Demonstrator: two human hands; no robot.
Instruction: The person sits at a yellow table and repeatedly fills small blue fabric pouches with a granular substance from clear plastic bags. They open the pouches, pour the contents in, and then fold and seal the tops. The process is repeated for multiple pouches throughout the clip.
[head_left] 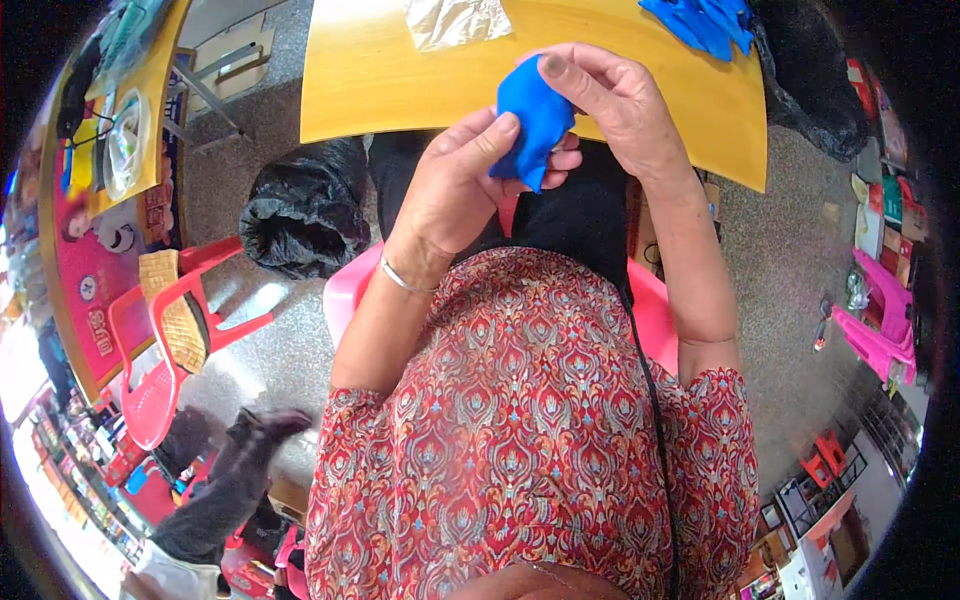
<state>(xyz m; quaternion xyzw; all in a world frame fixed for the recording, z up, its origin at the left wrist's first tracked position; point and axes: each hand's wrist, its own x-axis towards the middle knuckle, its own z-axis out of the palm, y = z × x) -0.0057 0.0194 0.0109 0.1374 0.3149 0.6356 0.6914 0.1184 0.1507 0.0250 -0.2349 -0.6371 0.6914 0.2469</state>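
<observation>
Red patterned shirt (530, 400) is nearest, before the yellow table (390, 85). Above the table's near edge, left hand (458, 185) and right hand (628, 108) pinch one blue piece (533, 110) between closed fingers; its handling seems unfinished. Blue pile (705, 25) at the table's right: done or waiting, I cannot tell.

A silver bangle (399, 281) accompanies a red patterned short-sleeved top (530, 400) and black trousers (566, 215).

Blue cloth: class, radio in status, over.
Left hand, right hand: both gripping blue cloth. Cloth held up, off table. Black bag left, apart from hands.
</observation>
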